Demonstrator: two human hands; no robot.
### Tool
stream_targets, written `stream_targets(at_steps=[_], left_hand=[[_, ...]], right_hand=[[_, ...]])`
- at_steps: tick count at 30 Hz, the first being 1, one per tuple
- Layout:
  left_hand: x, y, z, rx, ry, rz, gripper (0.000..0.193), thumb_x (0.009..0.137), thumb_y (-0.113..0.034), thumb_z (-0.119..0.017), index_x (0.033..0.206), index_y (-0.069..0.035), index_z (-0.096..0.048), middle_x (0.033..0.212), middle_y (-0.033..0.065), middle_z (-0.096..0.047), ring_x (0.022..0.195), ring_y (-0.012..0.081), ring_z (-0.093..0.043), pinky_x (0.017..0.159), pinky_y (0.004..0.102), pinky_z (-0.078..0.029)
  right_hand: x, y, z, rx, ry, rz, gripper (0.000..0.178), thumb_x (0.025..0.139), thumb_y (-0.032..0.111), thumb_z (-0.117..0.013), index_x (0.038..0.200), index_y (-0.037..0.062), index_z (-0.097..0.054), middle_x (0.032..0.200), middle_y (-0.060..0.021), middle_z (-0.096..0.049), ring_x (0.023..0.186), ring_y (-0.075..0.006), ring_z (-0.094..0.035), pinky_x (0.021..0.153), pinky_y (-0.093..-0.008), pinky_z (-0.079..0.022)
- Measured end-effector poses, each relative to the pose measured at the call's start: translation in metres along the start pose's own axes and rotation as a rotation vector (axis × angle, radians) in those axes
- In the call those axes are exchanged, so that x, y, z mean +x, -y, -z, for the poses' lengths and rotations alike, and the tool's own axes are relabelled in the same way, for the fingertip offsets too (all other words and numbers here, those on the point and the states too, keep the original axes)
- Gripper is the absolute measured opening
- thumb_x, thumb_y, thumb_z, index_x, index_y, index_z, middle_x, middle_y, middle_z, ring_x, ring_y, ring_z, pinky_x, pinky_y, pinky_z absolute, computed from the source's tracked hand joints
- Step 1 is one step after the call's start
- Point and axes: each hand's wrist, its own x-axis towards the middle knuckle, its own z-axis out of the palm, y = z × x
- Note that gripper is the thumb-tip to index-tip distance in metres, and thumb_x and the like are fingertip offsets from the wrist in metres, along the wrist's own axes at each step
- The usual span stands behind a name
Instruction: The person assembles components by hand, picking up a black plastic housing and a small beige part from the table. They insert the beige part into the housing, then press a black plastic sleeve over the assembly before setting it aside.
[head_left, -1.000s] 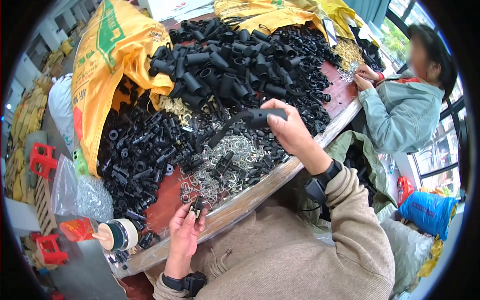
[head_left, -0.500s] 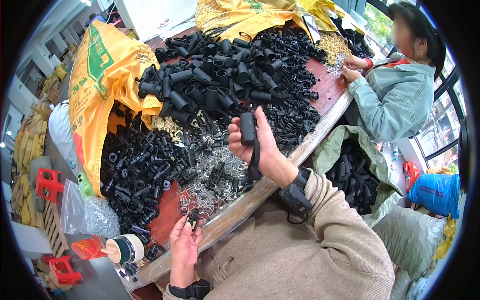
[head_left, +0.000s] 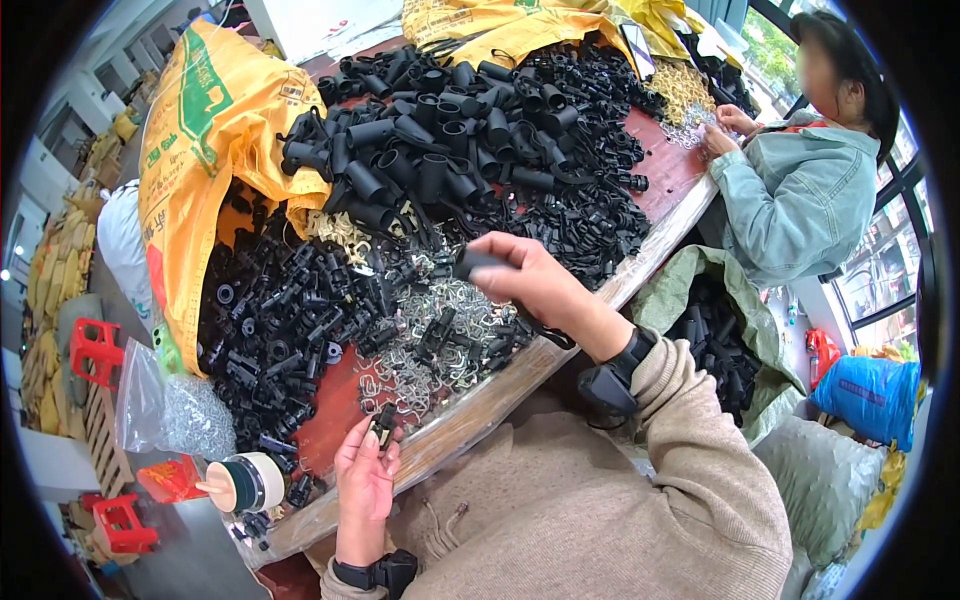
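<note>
My right hand is closed around a black plastic tube over the table's middle; its strap hangs below the wrist side. The hand is slightly smeared by motion. Near the table's front edge, my left hand pinches a small black plastic fitting with a pale metal bit on it. Between the hands lies a pile of silvery metal hooks with some black fittings on top. Beyond my right hand is a heap of black tubes, and to the left a heap of black plastic fittings.
Yellow woven sacks stand at the left and back. A cream cup-like container is at the near left corner. A green sack of black tubes stands right of the table. A co-worker sits at the right, hands by gold-coloured pieces.
My right hand has turned over with the tube, from upright to tipped sideways, and lowered slightly. My left hand still holds the fitting, nearly in place. The view has shifted a little.
</note>
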Motion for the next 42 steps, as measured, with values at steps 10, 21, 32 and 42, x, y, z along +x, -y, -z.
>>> stream_targets(at_steps=[10, 21, 32, 42], left_hand=[[0.000, -0.009, -0.021, 0.067, -0.013, 0.005, 0.029, 0.082, -0.011, -0.055, 0.107, 0.001, -0.046, 0.087, 0.0131, -0.057, 0.061, 0.0088, -0.048, 0.049, 0.0178, -0.037], [-0.005, -0.016, -0.018, 0.112, 0.127, 0.049, 0.028, 0.078, -0.010, -0.061, 0.102, 0.001, -0.052, 0.070, -0.0002, -0.052, 0.056, 0.0048, -0.044, 0.049, 0.0174, -0.035], [-0.002, -0.017, -0.008, 0.139, 0.174, 0.078, 0.027, 0.078, -0.011, -0.062, 0.100, 0.002, -0.053, 0.071, 0.0001, -0.054, 0.057, 0.0046, -0.046, 0.049, 0.0178, -0.038], [0.002, -0.015, -0.008, 0.192, 0.164, 0.117, 0.027, 0.078, -0.010, -0.062, 0.100, 0.002, -0.054, 0.072, 0.0006, -0.055, 0.057, 0.0050, -0.048, 0.050, 0.0182, -0.040]], right_hand=[[-0.015, 0.005, -0.038, -0.775, 0.443, 0.393, 0.038, 0.060, 0.010, -0.069, 0.094, 0.0020, -0.054, 0.082, -0.0094, -0.053, 0.078, -0.0262, -0.054, 0.068, -0.0319, -0.044], [-0.026, -0.004, -0.078, -0.727, 0.606, 0.398, 0.045, 0.054, 0.005, -0.073, 0.095, 0.0033, -0.054, 0.094, -0.0106, -0.051, 0.083, -0.0259, -0.053, 0.071, -0.0319, -0.044], [-0.026, -0.009, -0.081, -0.944, 0.703, 0.690, 0.056, 0.050, 0.002, -0.071, 0.102, 0.0045, -0.050, 0.098, -0.0110, -0.049, 0.084, -0.0280, -0.050, 0.068, -0.0348, -0.044], [-0.027, -0.023, -0.080, -0.944, 0.685, 0.775, 0.057, 0.048, 0.001, -0.070, 0.101, 0.0041, -0.049, 0.096, -0.0106, -0.048, 0.082, -0.0279, -0.050, 0.066, -0.0351, -0.044]])
